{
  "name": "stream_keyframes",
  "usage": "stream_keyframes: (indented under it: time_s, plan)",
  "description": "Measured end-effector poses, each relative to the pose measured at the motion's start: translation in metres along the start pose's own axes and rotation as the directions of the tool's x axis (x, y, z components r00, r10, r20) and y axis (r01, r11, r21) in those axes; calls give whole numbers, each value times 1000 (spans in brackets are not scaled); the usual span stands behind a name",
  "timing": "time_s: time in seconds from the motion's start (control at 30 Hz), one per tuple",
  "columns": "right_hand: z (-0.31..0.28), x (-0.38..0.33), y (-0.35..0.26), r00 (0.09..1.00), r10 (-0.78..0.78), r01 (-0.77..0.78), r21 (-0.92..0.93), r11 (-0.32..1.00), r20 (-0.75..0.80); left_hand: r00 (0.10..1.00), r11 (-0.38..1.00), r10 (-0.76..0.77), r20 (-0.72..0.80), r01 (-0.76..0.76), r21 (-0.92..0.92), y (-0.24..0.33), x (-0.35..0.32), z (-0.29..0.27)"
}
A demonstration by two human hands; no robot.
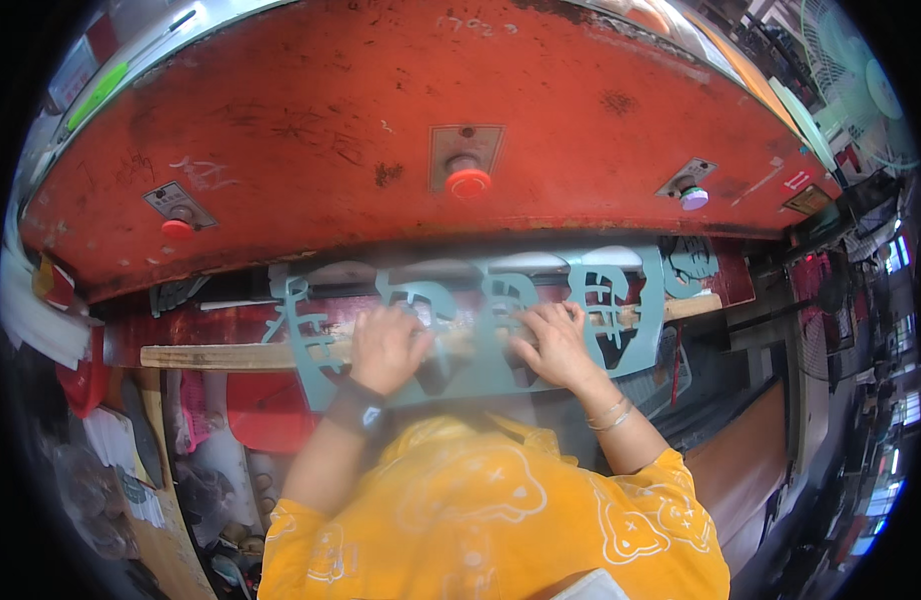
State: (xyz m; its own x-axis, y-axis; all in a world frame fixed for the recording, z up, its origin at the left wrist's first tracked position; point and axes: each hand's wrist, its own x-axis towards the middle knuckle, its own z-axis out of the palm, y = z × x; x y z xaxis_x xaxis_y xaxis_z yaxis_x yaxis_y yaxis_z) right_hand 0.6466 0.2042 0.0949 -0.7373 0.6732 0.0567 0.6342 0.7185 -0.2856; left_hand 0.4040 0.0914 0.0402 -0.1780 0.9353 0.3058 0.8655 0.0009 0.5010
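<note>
A pale green sheet (646, 340) with several large shaped cut-outs spans the space in front of me, over a wooden bar. My left hand (386, 348) lies on its left-middle part, fingers curled onto the strips between cut-outs. Gripping the sheet right of the middle, my right hand (556, 345) has its fingers bent and its thumb apart. The fingertips of both hands are partly hidden, and the sheet's middle is slightly blurred. The sheet's far edge reaches the gap below the red machine.
A wide red machine front (321, 130) with a red push button (469, 182) in the middle and one more at each side overhangs the work. The wooden bar (216, 357) runs across below it. At lower left are a red container (271, 410) and stored items; a fan (871, 85) stands far right.
</note>
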Motion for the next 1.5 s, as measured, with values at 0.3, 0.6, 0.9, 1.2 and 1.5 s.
stream_keyframes:
  time_s: [0.3, 0.6, 0.9, 1.2, 1.5]
  plan:
    - [-1, -15, -18, 999, 44, -46, -63, 997, -32, 992, 998, 27, -124, -21, 56, 13, -13, 4]
    - [-9, -40, -29, 989, 58, -32, -188, 982, 136, 999, 999, -37, -26, 37, 13, 28, -51, 11]
    - [-37, -5, -41, 982, 45, -13, 170, 985, -184, 907, 921, -145, 397, 270, -280, 58, -87, -45]
    - [60, -44, -115, 975, 84, -57, 135, 989, -204, 967, 827, -186, -173, 59, -559, 60, -84, 8]
    - [40, -88, -92, 950, 196, 42, 724, 689, -242, 998, 928, -58, -1, 53, -370, 79, -123, 7]
